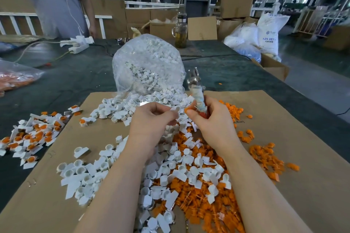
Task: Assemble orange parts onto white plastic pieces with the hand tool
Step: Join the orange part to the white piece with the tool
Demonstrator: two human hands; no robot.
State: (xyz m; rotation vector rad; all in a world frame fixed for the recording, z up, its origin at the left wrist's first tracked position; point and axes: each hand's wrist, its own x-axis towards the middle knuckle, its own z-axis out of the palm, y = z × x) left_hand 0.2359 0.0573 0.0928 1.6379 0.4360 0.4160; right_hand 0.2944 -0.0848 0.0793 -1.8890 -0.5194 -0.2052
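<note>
My left hand (151,119) pinches a white plastic piece (175,110) between thumb and fingers. My right hand (210,121) grips the hand tool (197,91), a pair of pliers with cloth-wrapped handles and jaws pointing up and away, and also pinches an orange part (187,109) at its fingertips, right beside the white piece. Loose white pieces (180,172) and orange parts (208,200) lie heaped on the cardboard sheet (303,185) under my forearms. Assembled white-and-orange pieces (32,138) lie in a pile at the left.
A clear bag of white pieces (147,64) stands behind my hands. A bag of orange parts (15,79) lies far left. A glass jug (180,32), a power strip (78,48) and cardboard boxes (272,68) sit farther back. Another person (56,0) stands at the table's far left.
</note>
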